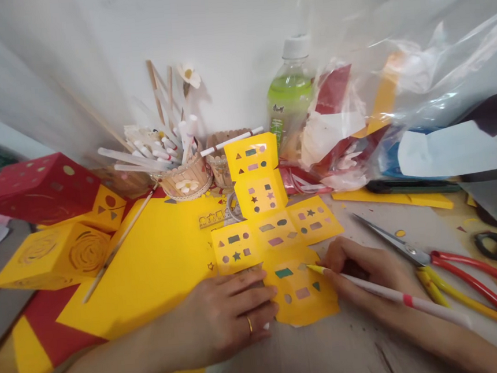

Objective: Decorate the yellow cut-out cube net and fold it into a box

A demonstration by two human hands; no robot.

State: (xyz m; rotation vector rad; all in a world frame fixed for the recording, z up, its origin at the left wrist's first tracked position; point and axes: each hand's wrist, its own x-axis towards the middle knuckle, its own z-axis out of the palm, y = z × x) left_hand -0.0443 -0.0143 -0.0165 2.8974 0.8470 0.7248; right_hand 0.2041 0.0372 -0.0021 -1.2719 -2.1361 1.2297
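Note:
A yellow paper box net (259, 240) lies unfolded in front of me, with several panels of small cut-out shapes: stars, circles, triangles and bars. Grey, pink and green show at the shapes. My left hand (229, 313), a ring on one finger, rests with fingers stretched across the left edge of the nearest panel. In my right hand (364, 266) is a white marker (409, 300) with a red band. Its yellow tip touches or hovers just over a shape near the top right of that panel; I cannot tell which.
Red-handled scissors (419, 253) lie open at right, beside a yellow-handled tool (433, 286). A shape stencil (216, 217) sits on yellow paper (163, 258). Behind stand a marker basket (185, 180) and green drink bottle (290, 90). Left are red (44, 190) and yellow (54, 255) boxes.

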